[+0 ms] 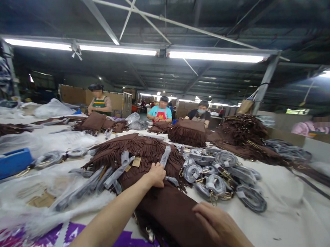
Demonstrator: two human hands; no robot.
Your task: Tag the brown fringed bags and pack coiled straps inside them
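Fingers of the left hand [157, 174] curl over the far fringed bag [144, 151], grip unclear. On the near bag [170, 209] the right hand [218, 224] lies flat, fingers together.

We see our right hand [220, 226] only in part: the lower edge cuts its wrist, and its fingers are lost against the brown fringed bag [165, 213]. Our left hand [157, 175] hides its fingertips too (grip unclear). The paper tag [136, 161] is too small to read.
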